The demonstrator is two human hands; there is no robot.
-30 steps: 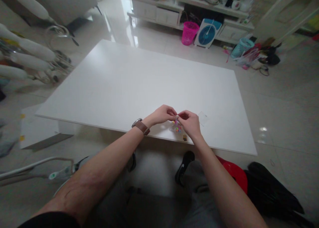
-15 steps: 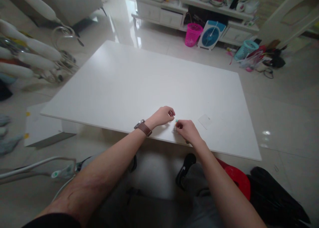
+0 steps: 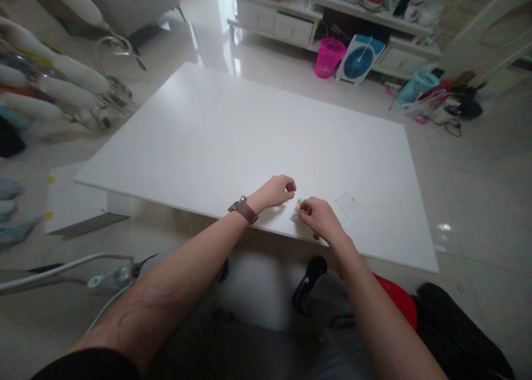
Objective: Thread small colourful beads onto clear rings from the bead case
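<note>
A small pile of colourful beads (image 3: 296,211) lies near the front edge of the white table (image 3: 233,131). My right hand (image 3: 322,220) rests over it, its fingertips pinched among the beads. My left hand (image 3: 276,191), with a brown watch (image 3: 244,209) on the wrist, hovers just left of the pile with its fingers curled; whether it holds anything is too small to tell. A small clear plastic bag (image 3: 347,203) lies flat on the table to the right of my right hand.
A pink basket (image 3: 328,57), a blue-and-white fan (image 3: 359,58) and a teal basket (image 3: 416,85) stand on the floor beyond the table, before a low white cabinet (image 3: 286,25). A rack with white-handled things (image 3: 62,92) stands at the left. A red stool (image 3: 397,299) is under my right arm.
My hands, pinched together above the beads a second ago, have parted. The right hand came down onto the pile; the left stayed just beside it. The view shifted slightly.
</note>
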